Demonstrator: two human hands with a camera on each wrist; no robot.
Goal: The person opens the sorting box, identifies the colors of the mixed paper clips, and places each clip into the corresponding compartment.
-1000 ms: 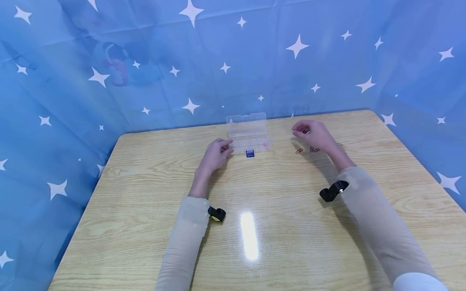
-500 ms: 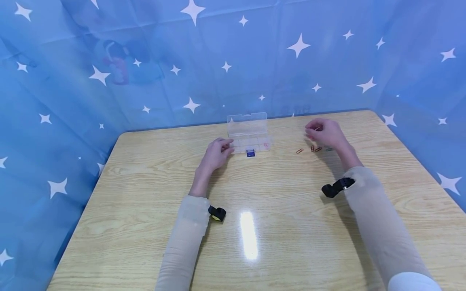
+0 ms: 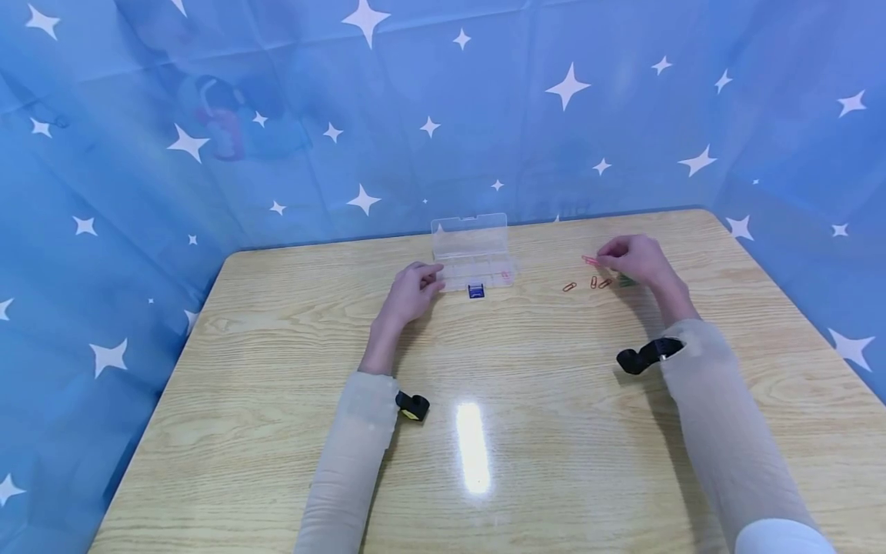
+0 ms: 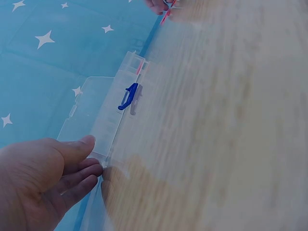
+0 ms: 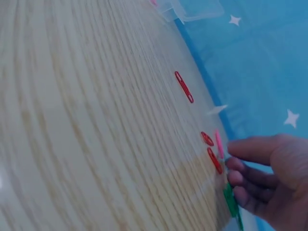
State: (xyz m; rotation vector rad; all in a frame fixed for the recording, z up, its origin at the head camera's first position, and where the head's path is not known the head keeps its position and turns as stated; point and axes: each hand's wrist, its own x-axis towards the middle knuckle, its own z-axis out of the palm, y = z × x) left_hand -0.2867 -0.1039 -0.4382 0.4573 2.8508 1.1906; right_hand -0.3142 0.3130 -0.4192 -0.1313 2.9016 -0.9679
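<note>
Right hand (image 3: 640, 258): at the bright pink, slim, looped paper clips (image 3: 590, 260) near the far edge of the pale wood-grain bench (image 3: 277, 362), well right of the box. Thumb and fingers bent toward each other, tips beside the pink; whether they pinch a clip, I cannot tell. More than one pink clip seems present, count uncertain.

Left hand (image 3: 406, 296): fingers relaxed, tips against the left end of the clear plastic compartment box (image 3: 453, 283), not wrapped round it. Its clear, thin rectangular lid (image 3: 468, 235) is raised at the back. A small pink item (image 3: 504, 275) shows in the right end of the box.

Step in hand, judged: picking up pink. Best done by tilting one loop up with a nail, then pinching lightly across the wire, clear of the dark green clips (image 3: 626, 281) close by the hand. A light touch at the box should suffice; pressing might tip so light a thing.

Materials: three red, elongated oval wire clips (image 3: 593, 282), seemingly coated, lie flat nearer the wearer. Bench smooth, glossy enough to throw a glare streak. Dark blue, bracket-shaped, probably plastic clasp (image 3: 475, 292) at the box front; attachment unclear.
</note>
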